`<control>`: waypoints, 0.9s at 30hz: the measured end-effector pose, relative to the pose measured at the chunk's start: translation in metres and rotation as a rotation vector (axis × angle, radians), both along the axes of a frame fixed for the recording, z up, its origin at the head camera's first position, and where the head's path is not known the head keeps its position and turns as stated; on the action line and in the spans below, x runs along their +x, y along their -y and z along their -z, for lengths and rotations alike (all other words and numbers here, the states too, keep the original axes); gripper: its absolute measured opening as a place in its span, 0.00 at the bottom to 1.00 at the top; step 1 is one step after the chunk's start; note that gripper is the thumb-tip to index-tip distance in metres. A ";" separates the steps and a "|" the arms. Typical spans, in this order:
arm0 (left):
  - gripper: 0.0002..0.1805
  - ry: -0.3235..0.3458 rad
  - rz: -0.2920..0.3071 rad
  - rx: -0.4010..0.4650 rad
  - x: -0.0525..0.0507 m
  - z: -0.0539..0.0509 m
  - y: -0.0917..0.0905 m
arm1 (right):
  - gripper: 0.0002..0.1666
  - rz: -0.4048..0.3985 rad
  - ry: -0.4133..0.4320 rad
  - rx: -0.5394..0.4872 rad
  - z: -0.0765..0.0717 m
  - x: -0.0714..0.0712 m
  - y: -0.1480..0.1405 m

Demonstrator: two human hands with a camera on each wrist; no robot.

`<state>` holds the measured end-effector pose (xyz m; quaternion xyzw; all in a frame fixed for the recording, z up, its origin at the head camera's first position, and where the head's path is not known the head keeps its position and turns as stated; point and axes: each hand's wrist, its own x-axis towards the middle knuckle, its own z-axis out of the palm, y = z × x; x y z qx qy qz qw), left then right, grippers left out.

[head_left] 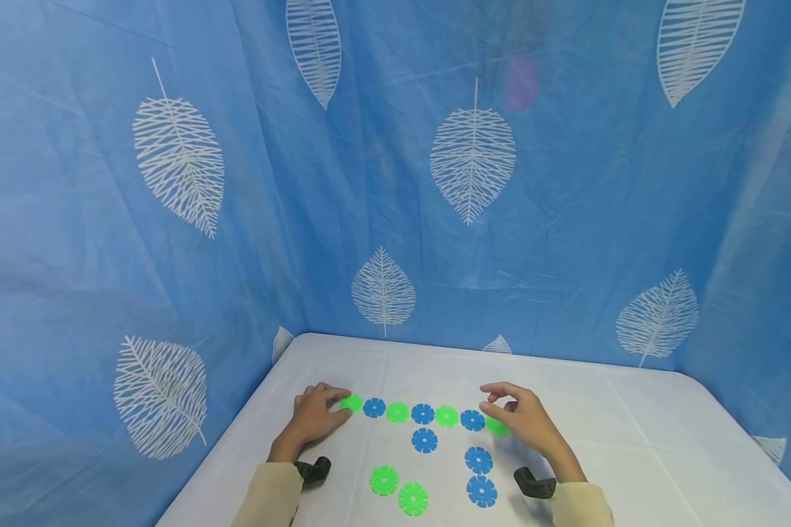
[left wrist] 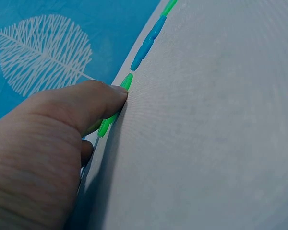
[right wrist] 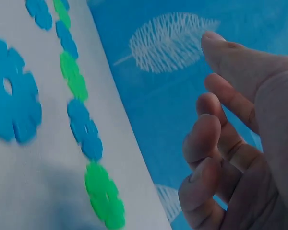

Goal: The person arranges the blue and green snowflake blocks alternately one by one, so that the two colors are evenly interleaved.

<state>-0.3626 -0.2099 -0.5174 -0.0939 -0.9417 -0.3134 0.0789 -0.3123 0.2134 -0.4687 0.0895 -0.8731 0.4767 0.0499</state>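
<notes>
A row of notched plastic building discs, alternately green and blue, runs across the white table. At its left end, my left hand [head_left: 316, 413] pinches a green disc [head_left: 351, 403] between thumb and fingers; the thumb lies across that disc's edge in the left wrist view. Beside it lies a blue disc [head_left: 373, 408]. My right hand [head_left: 524, 415] is raised off the table near the row's right end, its fingers bent loosely with nothing between them. A green disc [right wrist: 105, 196] lies flat below it, partly covered by the hand in the head view.
Closer to the front lie a blue disc [head_left: 425, 440], two green discs, one of them a green disc [head_left: 413, 499], and two more blue discs, including a blue disc [head_left: 482, 491]. Blue curtains [head_left: 567, 219] with white leaf prints surround the table's far and side edges.
</notes>
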 end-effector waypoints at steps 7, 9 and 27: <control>0.20 -0.006 -0.001 -0.005 0.001 -0.001 0.000 | 0.25 -0.018 0.018 -0.044 -0.004 0.003 0.033; 0.20 -0.007 -0.003 -0.002 0.001 -0.002 0.000 | 0.25 -0.031 0.025 -0.048 -0.003 0.004 0.040; 0.20 -0.007 -0.002 -0.004 0.001 0.002 0.000 | 0.26 -0.243 0.138 -0.075 0.017 0.014 0.078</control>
